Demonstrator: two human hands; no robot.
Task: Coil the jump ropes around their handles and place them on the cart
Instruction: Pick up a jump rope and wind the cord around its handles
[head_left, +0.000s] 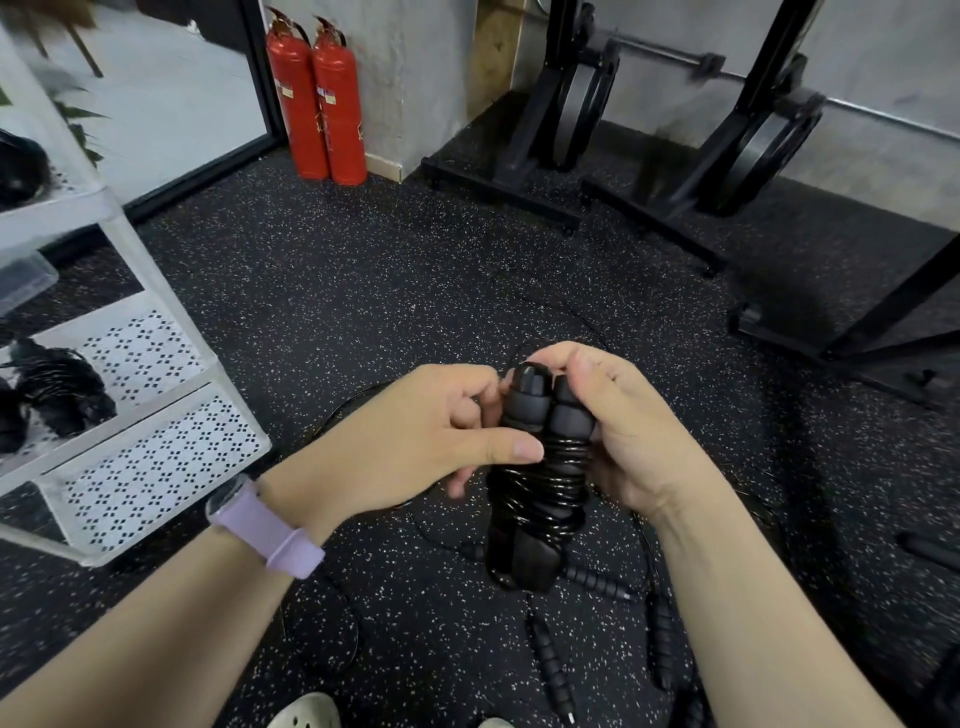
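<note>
While both hands, left hand (426, 431) and right hand (623, 431), curl tightly around the coiled jump rope (540, 467), a slackened pinch could let its loops spring off the handles.

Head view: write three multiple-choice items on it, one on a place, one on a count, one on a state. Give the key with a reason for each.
1. Where do the coiled ropes that are already put away lie?
A. On the white cart's shelves at the left
B. On the barbell rack
C. Beside the extinguishers

2. How many red fire extinguishers stand by the wall?
A. One
B. Two
C. Four

3. What is the state of the jump rope in the hands?
A. Stretched out straight
B. Cord wound around its two paired handles
C. Hung over the wrist

Key:
1 A: dark bundles rest on the perforated shelves of the cart.
2 B: two fire extinguishers stand side by side.
3 B: the right hand grips the jump rope, whose handles lie together under cord loops, while the left hand pinches at it.
</note>
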